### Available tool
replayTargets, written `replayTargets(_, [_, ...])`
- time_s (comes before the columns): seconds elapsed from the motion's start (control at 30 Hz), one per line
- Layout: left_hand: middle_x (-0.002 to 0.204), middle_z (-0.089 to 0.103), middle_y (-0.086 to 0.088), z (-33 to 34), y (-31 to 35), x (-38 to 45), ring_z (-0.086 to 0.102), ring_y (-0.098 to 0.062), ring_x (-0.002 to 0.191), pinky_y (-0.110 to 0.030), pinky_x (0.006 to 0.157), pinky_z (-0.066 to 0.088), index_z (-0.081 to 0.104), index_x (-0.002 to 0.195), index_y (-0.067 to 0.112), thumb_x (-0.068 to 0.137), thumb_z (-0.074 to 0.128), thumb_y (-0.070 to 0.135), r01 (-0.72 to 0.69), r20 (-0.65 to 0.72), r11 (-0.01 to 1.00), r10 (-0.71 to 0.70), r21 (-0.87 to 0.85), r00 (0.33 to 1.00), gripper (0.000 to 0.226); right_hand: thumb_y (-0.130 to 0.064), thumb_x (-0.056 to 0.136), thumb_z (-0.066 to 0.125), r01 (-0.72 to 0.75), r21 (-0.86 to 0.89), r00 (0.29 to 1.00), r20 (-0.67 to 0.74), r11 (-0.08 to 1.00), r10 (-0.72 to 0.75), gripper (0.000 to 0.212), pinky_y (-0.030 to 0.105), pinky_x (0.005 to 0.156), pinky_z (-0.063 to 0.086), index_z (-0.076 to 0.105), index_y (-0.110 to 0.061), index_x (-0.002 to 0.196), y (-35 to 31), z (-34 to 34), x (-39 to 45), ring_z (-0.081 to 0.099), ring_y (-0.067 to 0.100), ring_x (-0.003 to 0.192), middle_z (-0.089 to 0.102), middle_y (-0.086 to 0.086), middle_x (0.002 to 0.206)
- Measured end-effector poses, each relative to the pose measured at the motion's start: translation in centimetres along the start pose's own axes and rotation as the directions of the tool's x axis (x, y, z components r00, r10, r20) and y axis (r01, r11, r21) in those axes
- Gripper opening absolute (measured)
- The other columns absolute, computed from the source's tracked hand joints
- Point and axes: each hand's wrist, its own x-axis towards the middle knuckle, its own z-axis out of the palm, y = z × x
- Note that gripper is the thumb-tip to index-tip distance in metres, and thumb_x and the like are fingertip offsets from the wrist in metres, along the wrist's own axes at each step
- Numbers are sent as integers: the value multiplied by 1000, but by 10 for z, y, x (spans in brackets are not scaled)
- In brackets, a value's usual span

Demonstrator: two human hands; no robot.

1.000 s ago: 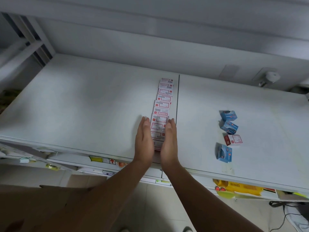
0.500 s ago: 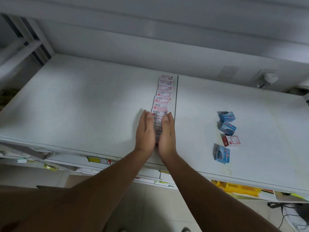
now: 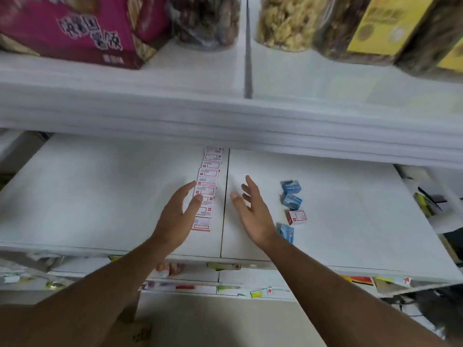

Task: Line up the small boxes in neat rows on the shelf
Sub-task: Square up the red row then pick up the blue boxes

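Note:
A single row of several small white-and-red boxes (image 3: 210,179) runs front to back on the white shelf (image 3: 100,196), just left of its centre seam. My left hand (image 3: 179,214) hovers open at the row's left side, fingers over the nearer boxes. My right hand (image 3: 253,214) is open and lifted, right of the seam, holding nothing. Loose boxes lie to the right: two blue ones (image 3: 291,187) (image 3: 292,201), a white-and-red one (image 3: 297,217), and a third blue box (image 3: 285,231) beside my right wrist.
The upper shelf's thick front edge (image 3: 225,121) overhangs the back of the working shelf. On it stand a pink carton (image 3: 82,28), clear jars of dried goods (image 3: 285,21) and yellow packs (image 3: 385,23). Labelled lower shelves (image 3: 225,289) sit below.
Both hands have let go of the row and spread apart, fingers open. The view has tilted up, bringing the upper shelf and its goods into sight.

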Motion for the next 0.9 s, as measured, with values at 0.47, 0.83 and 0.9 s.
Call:
replayTargets(0.47, [165, 37, 13, -4, 145, -54, 40, -14, 150, -42, 119, 38, 37, 158, 40, 99, 44, 69, -133, 42, 769, 137, 625, 990, 66, -55, 100, 57, 302, -593, 946, 281, 746, -159, 69, 30, 117, 34, 37, -29, 160, -59, -168, -8, 41, 21, 146, 39, 1, 162])
replayTargets(0.83, [165, 40, 11, 16, 185, -102, 44, -18, 146, -43, 114, 42, 37, 159, 37, 101, 45, 64, -148, 54, 672, 160, 726, 986, 65, -55, 96, 57, 320, -665, 944, 287, 675, -165, 67, 42, 113, 43, 39, -35, 158, -61, -208, -43, 46, 22, 142, 44, 0, 157])
replayTargets(0.9, [166, 39, 9, 19, 187, -107, 43, -19, 147, -45, 115, 41, 36, 160, 34, 102, 43, 64, -160, 54, 677, 175, 719, 983, 65, -54, 96, 57, 303, -685, 951, 261, 663, -165, 66, 41, 112, 44, 41, -34, 156, -63, -208, -56, 48, 23, 139, 46, 0, 156])
